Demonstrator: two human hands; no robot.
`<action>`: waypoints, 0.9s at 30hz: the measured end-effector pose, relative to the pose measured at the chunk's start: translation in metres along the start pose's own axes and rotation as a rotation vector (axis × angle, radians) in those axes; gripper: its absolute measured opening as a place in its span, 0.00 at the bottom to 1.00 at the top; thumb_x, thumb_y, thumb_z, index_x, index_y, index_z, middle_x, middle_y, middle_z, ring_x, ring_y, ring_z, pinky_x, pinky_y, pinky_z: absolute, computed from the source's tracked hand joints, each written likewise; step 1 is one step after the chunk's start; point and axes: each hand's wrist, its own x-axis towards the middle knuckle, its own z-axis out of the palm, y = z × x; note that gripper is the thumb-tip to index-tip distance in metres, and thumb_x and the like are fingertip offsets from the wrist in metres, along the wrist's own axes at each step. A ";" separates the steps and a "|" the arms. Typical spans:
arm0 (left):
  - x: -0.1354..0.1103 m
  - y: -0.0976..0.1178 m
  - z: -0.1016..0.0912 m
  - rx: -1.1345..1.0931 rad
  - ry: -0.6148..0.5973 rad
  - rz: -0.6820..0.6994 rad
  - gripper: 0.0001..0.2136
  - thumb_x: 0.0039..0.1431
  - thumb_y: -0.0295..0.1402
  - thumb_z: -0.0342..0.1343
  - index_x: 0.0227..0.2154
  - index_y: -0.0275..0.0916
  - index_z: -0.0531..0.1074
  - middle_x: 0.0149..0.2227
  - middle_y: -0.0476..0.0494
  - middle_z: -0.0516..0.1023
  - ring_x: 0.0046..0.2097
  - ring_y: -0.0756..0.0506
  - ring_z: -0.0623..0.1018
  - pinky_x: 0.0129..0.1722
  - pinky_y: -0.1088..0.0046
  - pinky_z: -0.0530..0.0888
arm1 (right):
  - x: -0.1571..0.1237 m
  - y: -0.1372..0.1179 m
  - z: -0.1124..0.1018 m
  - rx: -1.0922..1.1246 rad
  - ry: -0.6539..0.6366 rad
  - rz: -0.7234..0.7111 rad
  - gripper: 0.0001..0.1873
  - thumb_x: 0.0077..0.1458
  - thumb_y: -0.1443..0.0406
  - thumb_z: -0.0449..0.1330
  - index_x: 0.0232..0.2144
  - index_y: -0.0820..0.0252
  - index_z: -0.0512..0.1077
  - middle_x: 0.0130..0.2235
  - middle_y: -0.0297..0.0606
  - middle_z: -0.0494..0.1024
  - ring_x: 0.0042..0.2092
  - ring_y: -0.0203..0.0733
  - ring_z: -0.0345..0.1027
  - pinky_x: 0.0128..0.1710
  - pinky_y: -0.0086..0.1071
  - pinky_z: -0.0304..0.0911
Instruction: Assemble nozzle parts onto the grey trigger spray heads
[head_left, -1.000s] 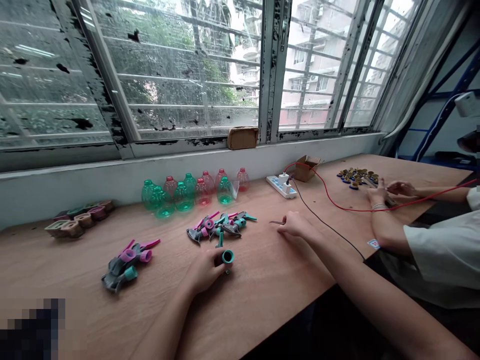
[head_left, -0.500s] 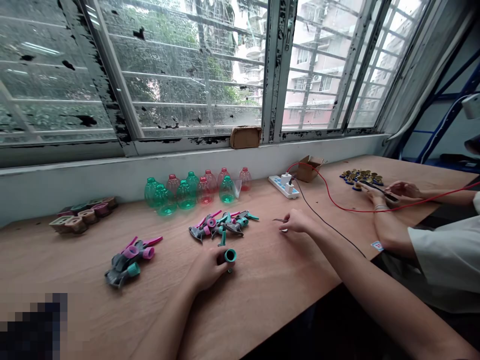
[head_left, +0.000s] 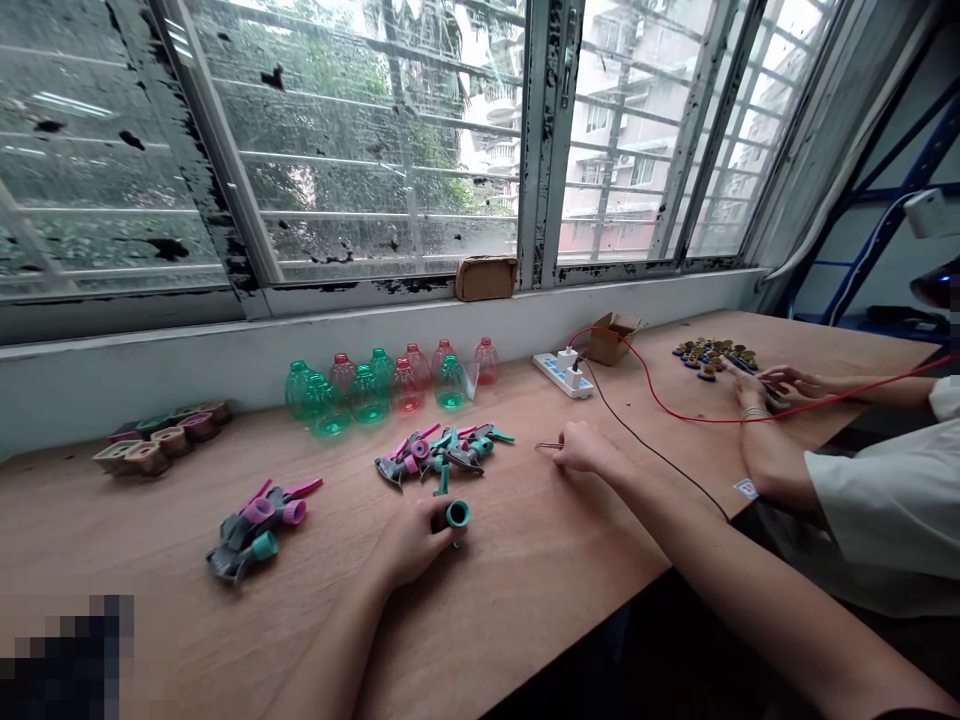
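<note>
1. Left grip (head_left: 411, 542): mine, closed around one sprayer head (head_left: 454, 516) with a dark body. Its teal collar shows past my fingers. It rests on the bench (head_left: 540, 570), toward the front edge.
2. Right grip (head_left: 589, 452): fingers pinched on thin metal tweezers (head_left: 549, 445), tips pointing left, low at the bench surface and well apart from the left grip.
3. Loose pile of sprayer heads (head_left: 442, 452): grey, pink and teal, just beyond the left grip.
4. Second pile (head_left: 255, 522): the same parts, further left.
5. Plastic bottles (head_left: 375, 388): green and pink, clustered at the wall under the window.
6. Small tubs (head_left: 161, 440): a row at far left.
7. Power strip (head_left: 564, 373): white, one plug in. Red and black cables run right.
8. Co-worker's hands (head_left: 772, 385): at the right end, beside small round parts (head_left: 712, 352).
</note>
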 end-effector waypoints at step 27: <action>-0.031 -0.050 -0.052 0.784 0.428 -0.693 0.15 0.55 0.30 0.47 0.38 0.41 0.78 0.44 0.33 0.72 0.47 0.32 0.68 0.41 0.56 0.65 | -0.037 -0.085 0.053 0.772 0.184 -0.502 0.20 0.58 0.53 0.50 0.31 0.60 0.75 0.24 0.33 0.70 0.26 0.36 0.61 0.25 0.27 0.53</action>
